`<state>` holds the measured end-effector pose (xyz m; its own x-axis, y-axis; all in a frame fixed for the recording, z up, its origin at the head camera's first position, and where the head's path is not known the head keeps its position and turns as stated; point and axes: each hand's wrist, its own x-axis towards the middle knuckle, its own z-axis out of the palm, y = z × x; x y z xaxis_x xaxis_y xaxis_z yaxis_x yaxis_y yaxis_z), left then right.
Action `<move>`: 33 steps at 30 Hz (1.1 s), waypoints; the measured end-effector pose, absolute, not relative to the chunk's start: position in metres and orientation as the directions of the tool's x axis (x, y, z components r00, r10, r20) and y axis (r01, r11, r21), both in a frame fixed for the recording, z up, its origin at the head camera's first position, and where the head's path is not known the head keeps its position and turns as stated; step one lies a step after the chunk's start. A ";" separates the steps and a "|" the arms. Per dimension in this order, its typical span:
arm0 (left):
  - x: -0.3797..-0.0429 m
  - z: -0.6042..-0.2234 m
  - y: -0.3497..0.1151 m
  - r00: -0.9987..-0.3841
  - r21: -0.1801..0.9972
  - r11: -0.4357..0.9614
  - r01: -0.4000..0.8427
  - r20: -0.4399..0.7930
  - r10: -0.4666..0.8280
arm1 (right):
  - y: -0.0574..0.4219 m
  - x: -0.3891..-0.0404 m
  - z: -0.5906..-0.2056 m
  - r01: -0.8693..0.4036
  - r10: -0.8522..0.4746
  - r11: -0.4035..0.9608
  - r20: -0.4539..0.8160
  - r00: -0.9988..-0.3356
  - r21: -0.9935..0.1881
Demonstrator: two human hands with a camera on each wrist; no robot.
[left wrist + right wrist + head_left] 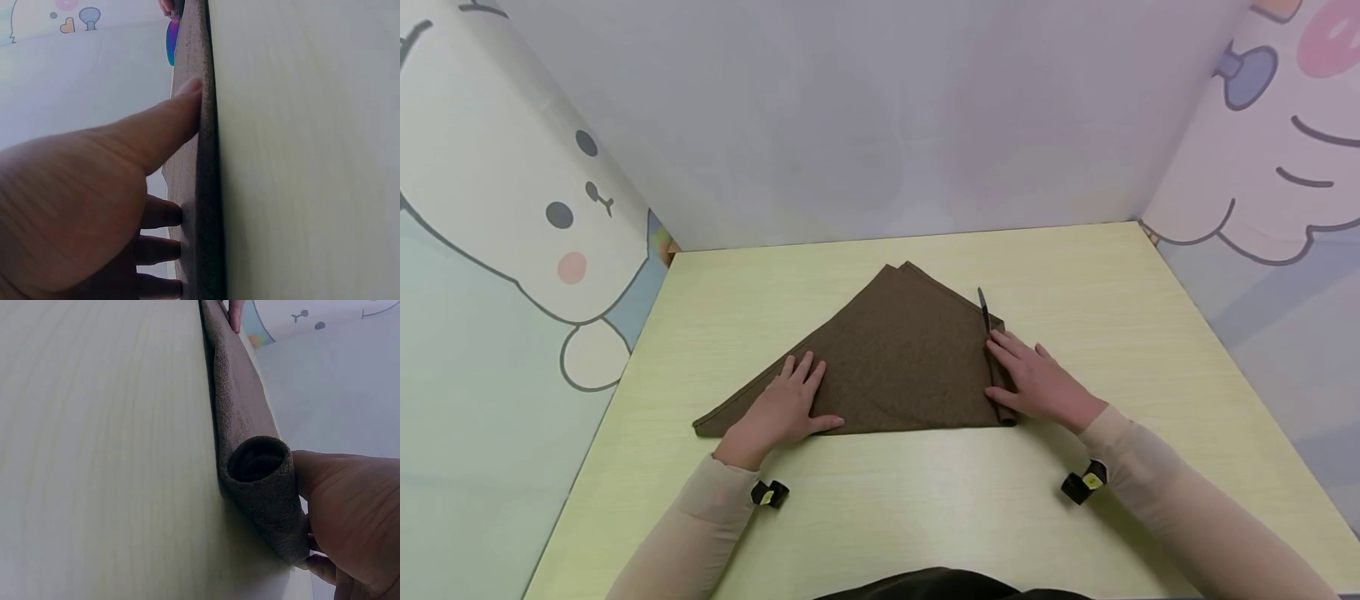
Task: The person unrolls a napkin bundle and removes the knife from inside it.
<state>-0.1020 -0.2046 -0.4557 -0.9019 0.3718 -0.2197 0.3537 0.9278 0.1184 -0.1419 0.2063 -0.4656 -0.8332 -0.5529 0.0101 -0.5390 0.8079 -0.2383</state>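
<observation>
A brown cloth [902,358], folded to a rough triangle, lies on the table with its long edge towards me. My left hand [782,408] rests on its left part, fingers spread and thumb at the near edge. The cloth's right end is turned into a small roll [269,503], its hollow end showing in the right wrist view. Over this roll, my right hand [1030,379] holds it with bent fingers and thumb. A knife [983,305] sticks out past the roll at the far side, its blade iridescent in the left wrist view; its other end is hidden by the cloth and hand.
The pale wooden table [910,508] ends at a plain white wall [880,125] behind. Printed cartoon panels [482,292] close it in at left and right. Each forearm wears a small black wrist camera [770,494] over a beige sleeve [700,525].
</observation>
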 end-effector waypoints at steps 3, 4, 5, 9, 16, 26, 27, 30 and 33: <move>-0.102 -0.456 -0.205 -0.902 0.122 0.928 0.353 -0.217 0.372 | 0.209 -0.142 -0.469 -0.544 -0.554 0.802 0.032 -0.832 -0.247; -0.102 -0.456 -0.205 -0.902 0.124 0.928 0.352 -0.218 0.372 | 0.210 -0.142 -0.470 -0.545 -0.554 0.800 0.038 -0.832 -0.251; -0.102 -0.456 -0.205 -0.903 0.124 0.928 0.352 -0.217 0.371 | 0.211 -0.142 -0.470 -0.545 -0.554 0.799 0.044 -0.831 -0.254; -0.102 -0.458 -0.206 -0.904 0.126 0.928 0.351 -0.211 0.371 | 0.213 -0.142 -0.472 -0.552 -0.557 0.789 0.067 -0.828 -0.270; -0.103 -0.461 -0.206 -0.909 0.120 0.931 0.343 -0.207 0.362 | 0.215 -0.141 -0.474 -0.562 -0.560 0.776 0.098 -0.823 -0.285; -0.100 -0.460 -0.205 -0.931 0.140 0.955 0.261 -0.225 0.288 | 0.219 -0.142 -0.475 -0.553 -0.563 0.764 0.075 -0.823 -0.333; -0.100 -0.460 -0.205 -0.931 0.141 0.955 0.262 -0.223 0.288 | 0.220 -0.142 -0.475 -0.555 -0.564 0.761 0.079 -0.822 -0.336; -0.100 -0.460 -0.206 -0.930 0.148 0.951 0.270 -0.216 0.298 | 0.223 -0.142 -0.476 -0.564 -0.569 0.754 0.094 -0.817 -0.337; -0.100 -0.459 -0.208 -0.930 0.152 0.950 0.274 -0.211 0.302 | 0.224 -0.141 -0.476 -0.577 -0.575 0.742 0.118 -0.809 -0.343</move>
